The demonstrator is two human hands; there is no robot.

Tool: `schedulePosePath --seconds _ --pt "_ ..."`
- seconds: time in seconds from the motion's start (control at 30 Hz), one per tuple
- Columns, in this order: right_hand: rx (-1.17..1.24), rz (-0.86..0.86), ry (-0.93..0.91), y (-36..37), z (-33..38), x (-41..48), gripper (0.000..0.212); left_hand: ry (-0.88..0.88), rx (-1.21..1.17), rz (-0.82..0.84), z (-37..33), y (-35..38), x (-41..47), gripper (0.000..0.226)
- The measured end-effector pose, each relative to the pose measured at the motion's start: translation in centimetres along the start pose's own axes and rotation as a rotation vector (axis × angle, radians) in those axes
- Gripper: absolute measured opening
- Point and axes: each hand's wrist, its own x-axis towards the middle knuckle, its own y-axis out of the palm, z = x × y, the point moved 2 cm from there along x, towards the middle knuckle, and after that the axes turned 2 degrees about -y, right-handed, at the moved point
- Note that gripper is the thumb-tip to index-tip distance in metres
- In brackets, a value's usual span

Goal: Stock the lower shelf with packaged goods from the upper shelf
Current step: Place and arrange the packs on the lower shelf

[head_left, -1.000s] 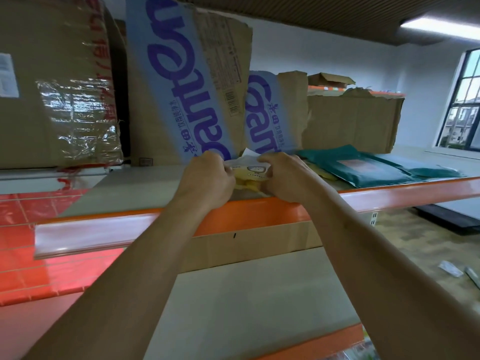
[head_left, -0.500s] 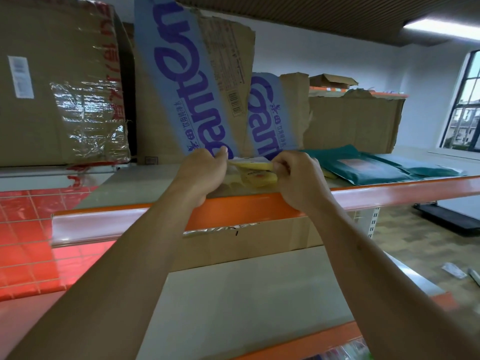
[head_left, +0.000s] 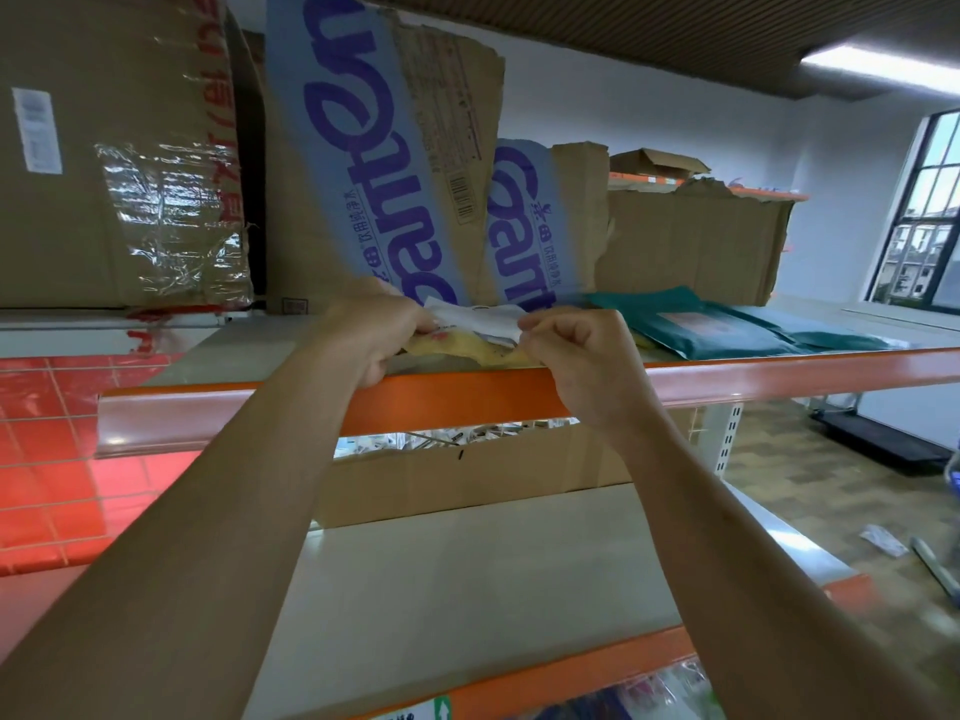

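The packet [head_left: 470, 337] is held between both hands at the front lip of the upper shelf [head_left: 467, 402]. Its left end is wrapped by the curled fingers of the left hand [head_left: 371, 337], with the thumb tucked beneath. Its right corner is pinched by the bent fingers of the right hand [head_left: 582, 366].

A second ago the packet was lying flatter on the board under both grips. It is now raised and tipped, so that a white face is turned up between the two sets of fingertips. The yellow part hangs just below them, over the orange beam. It has also been drawn forward, towards the lip.

The pick is judged to be done, with the packet all but freed from the upper shelf, while the carry down is not yet begun. The lower shelf [head_left: 467, 563] is seen well below the fingers, its bare board lying in front of a brown box [head_left: 467, 475]. Printed cartons [head_left: 363, 148] stand just behind the fingertips, and green packs [head_left: 701, 330] lie to the right of the right fingers, untouched.

A move forward and down, clear of the beam just under the knuckles, is called for next. The thin wrapper could be torn or dropped if the two grips are pulled apart.
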Motion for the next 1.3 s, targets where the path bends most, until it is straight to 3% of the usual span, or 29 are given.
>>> schedulePosePath --seconds 0.17,0.3,0.37,0.4,0.47,0.67,0.8,1.0,1.1,1.3 --pt "0.239 -0.171 0.201 -0.3 0.8 -0.1 0.030 0.184 0.153 -0.116 -0.5 -0.9 -1.4 0.022" --pt "0.420 -0.182 0.360 0.6 1.1 -0.2 0.007 0.208 0.203 -0.094 -0.1 -2.0 -2.5 0.021" --pt "0.485 -0.173 0.377 1.0 1.5 -0.3 0.014 0.210 0.226 -0.112 0.3 -2.8 -2.8 0.013" --pt "0.497 -0.164 0.383 1.1 1.6 -0.3 0.013 0.211 0.247 -0.119 0.7 -3.1 -2.9 0.020" --pt "0.512 -0.133 0.396 1.5 2.0 -0.2 0.009 0.222 0.273 -0.144 1.3 -3.6 -3.2 0.036" --pt "0.472 -0.147 0.362 2.7 2.8 -0.8 0.010 0.196 0.210 -0.142 2.2 -4.9 -4.0 0.051" --pt "0.443 -0.225 0.341 3.7 3.3 -1.4 0.009 0.209 0.203 -0.139 2.5 -5.4 -4.8 0.047" --pt "0.491 -0.301 0.386 5.4 5.0 -2.3 0.024 0.236 0.126 -0.043 3.2 -8.0 -6.2 0.035" --pt "0.513 -0.290 0.406 6.7 6.1 -2.7 0.020 0.245 0.104 -0.013 3.5 -9.7 -6.9 0.027" --pt "0.467 -0.264 0.475 10.1 8.1 -4.0 0.013 0.256 0.036 0.017 5.0 -12.8 -7.7 0.062"
